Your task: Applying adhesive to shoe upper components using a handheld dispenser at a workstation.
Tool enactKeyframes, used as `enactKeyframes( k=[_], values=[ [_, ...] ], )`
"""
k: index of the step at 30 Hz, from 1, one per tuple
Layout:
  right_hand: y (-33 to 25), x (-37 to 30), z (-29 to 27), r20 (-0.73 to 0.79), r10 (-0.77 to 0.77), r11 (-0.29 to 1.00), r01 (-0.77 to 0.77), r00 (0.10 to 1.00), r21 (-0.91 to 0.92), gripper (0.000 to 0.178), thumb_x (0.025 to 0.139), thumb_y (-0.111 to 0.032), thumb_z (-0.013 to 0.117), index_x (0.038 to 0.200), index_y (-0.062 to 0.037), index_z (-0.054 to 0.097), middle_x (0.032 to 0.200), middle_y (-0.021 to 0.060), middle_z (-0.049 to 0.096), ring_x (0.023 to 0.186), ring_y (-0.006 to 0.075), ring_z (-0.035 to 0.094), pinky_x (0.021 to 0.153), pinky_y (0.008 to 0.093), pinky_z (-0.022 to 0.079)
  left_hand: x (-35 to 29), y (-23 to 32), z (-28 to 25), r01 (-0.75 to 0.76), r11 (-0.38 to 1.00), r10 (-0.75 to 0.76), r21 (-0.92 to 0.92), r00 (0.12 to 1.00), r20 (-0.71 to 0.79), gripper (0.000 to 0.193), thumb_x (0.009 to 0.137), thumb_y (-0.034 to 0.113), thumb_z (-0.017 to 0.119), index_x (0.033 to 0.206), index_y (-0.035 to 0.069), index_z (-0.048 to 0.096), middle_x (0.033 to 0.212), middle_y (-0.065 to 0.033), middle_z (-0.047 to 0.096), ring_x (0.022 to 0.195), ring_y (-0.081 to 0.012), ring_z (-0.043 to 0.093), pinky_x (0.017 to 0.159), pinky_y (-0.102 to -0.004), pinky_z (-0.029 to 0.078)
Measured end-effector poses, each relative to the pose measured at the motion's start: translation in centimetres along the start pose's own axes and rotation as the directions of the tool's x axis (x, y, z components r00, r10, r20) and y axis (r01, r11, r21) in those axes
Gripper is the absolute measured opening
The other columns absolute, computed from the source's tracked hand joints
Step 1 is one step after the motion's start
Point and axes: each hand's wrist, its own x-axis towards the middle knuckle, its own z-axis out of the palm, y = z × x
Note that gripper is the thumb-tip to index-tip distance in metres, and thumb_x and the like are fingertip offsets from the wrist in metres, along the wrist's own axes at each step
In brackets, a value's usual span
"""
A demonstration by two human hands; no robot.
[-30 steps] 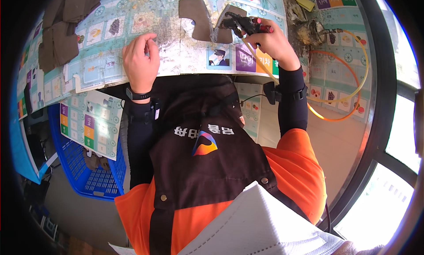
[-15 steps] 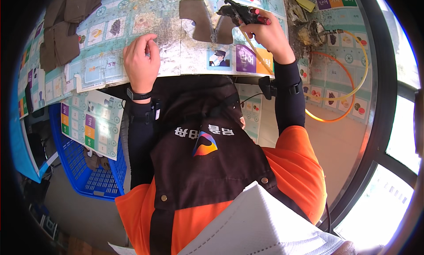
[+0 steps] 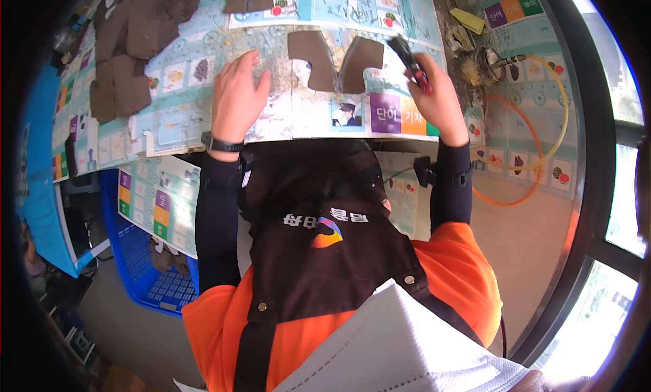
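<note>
My right hand [image 3: 439, 97] grips a black spray gun [image 3: 410, 60] with red parts, held just right of a brown shoe-upper-like cut piece [image 3: 359, 65]. That piece lies flat on the table, its V-shaped notch facing away from me and pale along its inner edges. To the left of it, my left hand [image 3: 241, 97] hovers over the table with fingers apart and nothing in them. A second brown cut piece [image 3: 237, 1] lies farther back, partly out of view.
Brown pieces [image 3: 152, 29] are piled at the far left of the patterned tabletop [image 3: 183, 114]. Yellow and orange hoses [image 3: 566, 107] loop at the right beside a glue-crusted container [image 3: 478, 70]. A blue plastic basket [image 3: 135, 277] stands below on the left.
My right hand has drawn the spray gun off the notched piece, to the right. My left hand has opened its fingers. The view has shifted, showing more of the table's far side.
</note>
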Motion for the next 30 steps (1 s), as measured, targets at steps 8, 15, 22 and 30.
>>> enactKeyframes(
  k=[8, 15, 22, 30],
  values=[
    [6.6, -5.6, 0.0, -0.19, 0.081, 0.902, -0.153, 0.978, -0.403, 0.045, 0.074, 0.002, 0.058, 0.118, -0.0006, 0.048, 0.11, 0.0187, 0.055, 0.106, 0.04, 0.05, 0.086, 0.0465, 0.046, 8.5, 1.4, 4.0, -0.251, 0.964, 0.17, 0.089, 0.836, 0.522, 0.046, 0.088, 0.024, 0.06, 0.126, -0.001, 0.052, 0.118, -0.0211, 0.06, 0.113, -0.0368, 0.053, 0.097, -0.0428, 0.042],
    [7.5, -8.1, -0.7, -0.179, 0.138, 0.918, -0.194, 0.974, -0.346, 0.055, 0.067, 0.005, 0.057, 0.121, -0.0018, 0.049, 0.112, 0.0184, 0.052, 0.111, 0.0397, 0.047, 0.094, 0.0458, 0.04, 9.9, 1.7, 5.3, -0.146, 0.986, 0.088, 0.081, 0.866, 0.493, 0.035, 0.084, 0.019, 0.067, 0.111, -0.001, 0.062, 0.102, -0.0185, 0.066, 0.099, -0.0329, 0.062, 0.086, -0.0388, 0.049],
    [4.2, -7.1, 0.5, -0.496, -0.017, 0.994, -0.038, 0.868, -0.1, 0.043, 0.065, 0.008, 0.053, 0.106, -0.0028, 0.058, 0.113, 0.0155, 0.052, 0.107, 0.0355, 0.047, 0.094, 0.0433, 0.039, 12.9, 4.2, 3.2, -0.148, 0.977, 0.207, -0.154, 0.829, 0.52, 0.016, 0.089, 0.015, 0.066, 0.096, 0.001, 0.066, 0.073, -0.0061, 0.066, 0.059, -0.0129, 0.062, 0.057, -0.0264, 0.048],
    [3.7, -6.0, 4.5, -0.48, -0.04, 0.994, 0.082, 0.877, 0.066, 0.035, 0.063, 0.01, 0.053, 0.094, -0.0034, 0.06, 0.102, 0.0131, 0.054, 0.1, 0.0334, 0.051, 0.086, 0.0395, 0.043, 11.5, 5.3, 5.0, 0.23, 0.532, -0.27, -0.815, 0.958, 0.093, 0.019, 0.093, 0.012, 0.061, 0.1, -0.005, 0.056, 0.077, -0.012, 0.067, 0.064, -0.0176, 0.069, 0.053, -0.022, 0.05]
  ],
)
